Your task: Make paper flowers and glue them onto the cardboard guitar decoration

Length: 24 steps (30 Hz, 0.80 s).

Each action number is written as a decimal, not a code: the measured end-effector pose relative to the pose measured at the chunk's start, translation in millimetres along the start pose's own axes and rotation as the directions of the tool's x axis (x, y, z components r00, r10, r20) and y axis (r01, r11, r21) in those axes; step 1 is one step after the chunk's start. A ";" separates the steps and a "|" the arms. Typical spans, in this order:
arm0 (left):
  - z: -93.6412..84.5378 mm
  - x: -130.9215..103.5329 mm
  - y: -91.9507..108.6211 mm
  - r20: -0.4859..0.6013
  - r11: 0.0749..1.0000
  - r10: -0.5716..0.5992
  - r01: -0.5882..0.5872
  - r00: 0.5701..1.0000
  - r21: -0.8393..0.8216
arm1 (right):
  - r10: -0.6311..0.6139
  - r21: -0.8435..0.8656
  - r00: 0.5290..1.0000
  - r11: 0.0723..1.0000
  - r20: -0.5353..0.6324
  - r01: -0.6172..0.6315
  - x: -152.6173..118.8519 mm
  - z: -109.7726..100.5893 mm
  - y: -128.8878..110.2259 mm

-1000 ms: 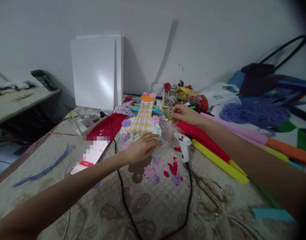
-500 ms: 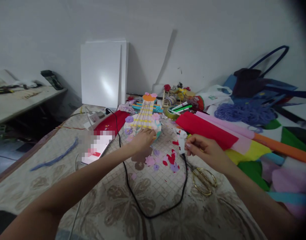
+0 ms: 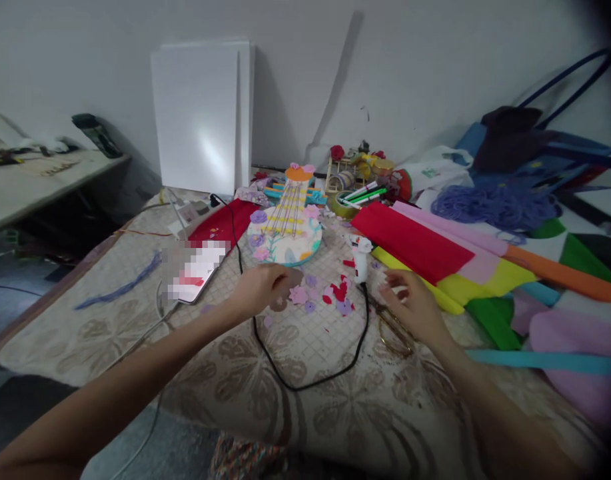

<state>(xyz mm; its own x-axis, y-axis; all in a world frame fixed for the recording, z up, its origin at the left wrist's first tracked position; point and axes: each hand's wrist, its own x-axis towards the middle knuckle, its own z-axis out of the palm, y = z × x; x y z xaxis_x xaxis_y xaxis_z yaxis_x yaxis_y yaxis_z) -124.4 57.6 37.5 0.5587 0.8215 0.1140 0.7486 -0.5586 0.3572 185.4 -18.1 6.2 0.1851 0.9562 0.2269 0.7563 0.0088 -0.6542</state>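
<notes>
A guitar-shaped craft piece [image 3: 285, 223] with strings, painted leaves and felt flowers lies in the middle of the table. Just in front of it is my left hand [image 3: 262, 288], its fingers curled together; anything inside them is hidden. My right hand [image 3: 412, 303] hovers with thumb and fingers apart and nothing visible between them. Left of it a white glue gun [image 3: 360, 260] sits with its black cord [image 3: 305, 387] looping toward me. Gold-handled scissors [image 3: 392, 330] lie partly under my right hand. Between the hands are pink and purple felt flowers [image 3: 299, 294] and red felt scraps [image 3: 340, 291].
A phone [image 3: 201, 277], partly pixelated, and a blue yarn strand [image 3: 120, 283] lie left. Felt sheets [image 3: 415, 247] and a purple yarn heap [image 3: 490, 207] cover the right side. White boards [image 3: 200, 120] lean on the wall; markers [image 3: 362, 195] stand behind.
My left hand has drawn back off the guitar piece toward me. My right hand has shifted slightly right, away from the glue gun, and its fingers have spread. The view has tilted down.
</notes>
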 end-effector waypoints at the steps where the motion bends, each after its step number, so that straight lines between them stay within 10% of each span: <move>1: 2.4 -2.6 2.3 0.004 0.999 -0.035 0.035 0.999 0.007 | -0.042 -0.043 0.999 0.998 0.007 0.042 7.0 5.7 -0.3; 6: 10.4 -11.1 6.7 0.026 0.986 -0.164 0.163 0.986 0.039 | -0.065 -0.141 0.995 0.987 0.077 0.076 44.4 30.8 -5.2; 10: 21.8 -12.7 7.4 -0.005 0.989 0.150 -0.151 0.989 -0.010 | -0.021 -0.146 0.998 0.989 0.062 0.030 57.1 41.2 -10.4; 17: 28.5 -8.2 8.8 0.076 0.789 0.516 -0.508 0.853 0.344 | 0.017 0.022 0.993 1.000 -0.119 -0.015 50.8 35.9 -13.8; 21: 30.3 -7.6 2.1 0.095 0.739 0.577 -0.569 0.811 0.361 | 0.102 0.393 0.983 0.919 -0.150 -0.035 38.0 29.4 -21.4; 24: 31.9 -7.6 -1.7 -0.034 0.843 0.516 -0.500 0.856 0.197 | 0.175 0.665 0.977 0.745 -0.118 -0.053 23.5 27.2 -29.9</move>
<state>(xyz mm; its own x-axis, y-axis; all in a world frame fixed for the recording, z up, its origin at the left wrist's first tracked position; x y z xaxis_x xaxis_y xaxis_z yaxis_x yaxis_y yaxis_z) -118.6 48.6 6.4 0.8522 0.4191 0.3132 0.4221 -0.9044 0.0618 150.1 12.0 11.5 0.3878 0.9015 0.1924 0.1365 0.1503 -0.9792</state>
